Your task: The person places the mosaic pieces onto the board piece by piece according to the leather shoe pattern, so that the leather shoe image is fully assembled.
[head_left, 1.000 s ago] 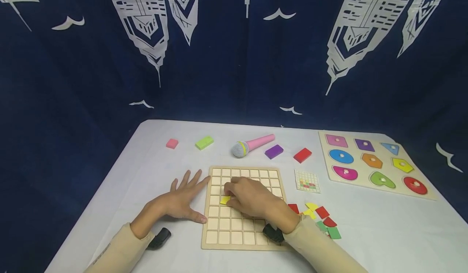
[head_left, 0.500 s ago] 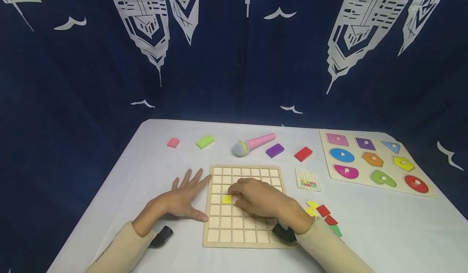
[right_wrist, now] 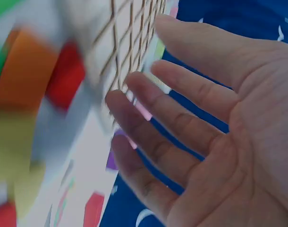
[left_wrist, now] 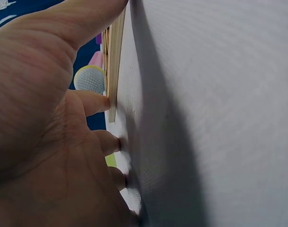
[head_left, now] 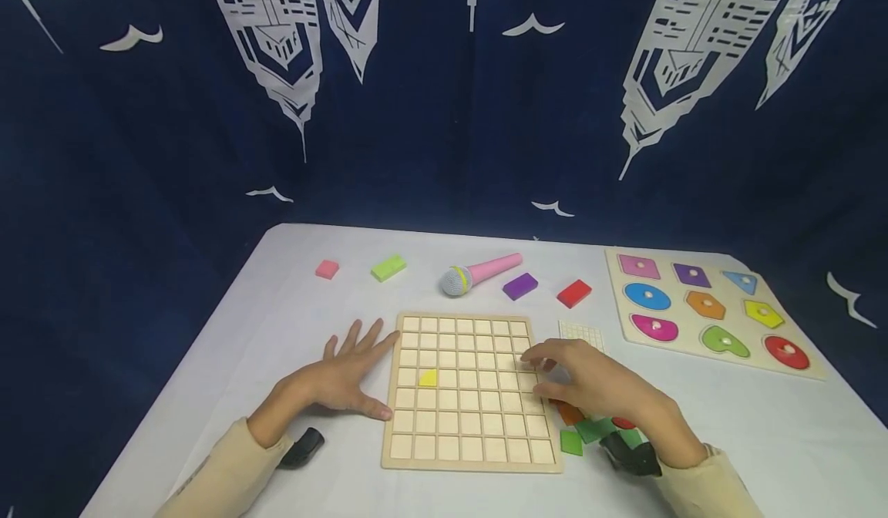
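Pale wooden grid board [head_left: 472,425], small yellow tile [head_left: 428,378] in second column from left, fourth row. Flat on middle of white tabletop [head_left: 229,364]; behind, dark-blue cloth [head_left: 416,156] printed with pale buildings and birds. Splayed left hand [head_left: 351,379], forefinger against board's left edge. Relaxed right hand [head_left: 590,375], fingers apart, at right edge near loose tiles [head_left: 572,442]; hard to tell whether touching.
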`<state>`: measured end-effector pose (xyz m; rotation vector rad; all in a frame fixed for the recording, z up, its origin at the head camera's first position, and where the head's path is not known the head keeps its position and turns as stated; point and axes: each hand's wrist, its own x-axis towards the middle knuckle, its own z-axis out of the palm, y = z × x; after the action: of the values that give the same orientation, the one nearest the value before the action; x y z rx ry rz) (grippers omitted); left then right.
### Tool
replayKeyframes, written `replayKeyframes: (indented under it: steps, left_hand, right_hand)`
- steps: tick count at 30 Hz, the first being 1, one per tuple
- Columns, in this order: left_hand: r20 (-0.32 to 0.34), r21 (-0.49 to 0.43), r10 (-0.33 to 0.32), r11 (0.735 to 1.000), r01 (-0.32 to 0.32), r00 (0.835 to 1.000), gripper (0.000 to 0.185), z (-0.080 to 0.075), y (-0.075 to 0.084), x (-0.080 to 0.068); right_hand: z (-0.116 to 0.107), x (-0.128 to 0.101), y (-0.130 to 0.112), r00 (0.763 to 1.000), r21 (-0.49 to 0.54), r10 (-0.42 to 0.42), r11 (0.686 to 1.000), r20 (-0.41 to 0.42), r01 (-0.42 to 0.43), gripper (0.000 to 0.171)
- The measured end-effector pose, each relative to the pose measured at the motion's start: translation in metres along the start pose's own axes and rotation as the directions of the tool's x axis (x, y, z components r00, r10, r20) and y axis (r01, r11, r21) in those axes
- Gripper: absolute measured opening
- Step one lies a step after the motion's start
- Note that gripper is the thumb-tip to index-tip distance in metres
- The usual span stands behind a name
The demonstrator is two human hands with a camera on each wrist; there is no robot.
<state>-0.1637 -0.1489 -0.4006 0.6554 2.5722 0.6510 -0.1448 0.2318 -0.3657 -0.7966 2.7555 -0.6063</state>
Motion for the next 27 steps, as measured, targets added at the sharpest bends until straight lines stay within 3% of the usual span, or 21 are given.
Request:
replayKeyframes:
  steps: [10,17,27]
  left_hand:
    - [0.002,-0.011,0.001,1.000,-0.001,1.000,0.123,0.000,0.000,0.000]
    - [-0.002,-0.009,-0.003,1.000,0.003,1.000,0.122,0.001,-0.001,0.002]
    - [0.000,-0.021,-0.003,1.000,0.003,1.000,0.122,0.000,0.000,-0.001]
  right_hand:
    - [-0.020,-0.020,0.038,0.969,0.090,0.222,0.968,0.108,-0.232,0.035]
    - [-0.022,-0.022,0.056,0.945,0.085,0.298,0.947,0.132,-0.310,0.031]
    - [-0.019,-0.020,0.056,0.924,0.088,0.350,0.926,0.155,-0.366,0.028]
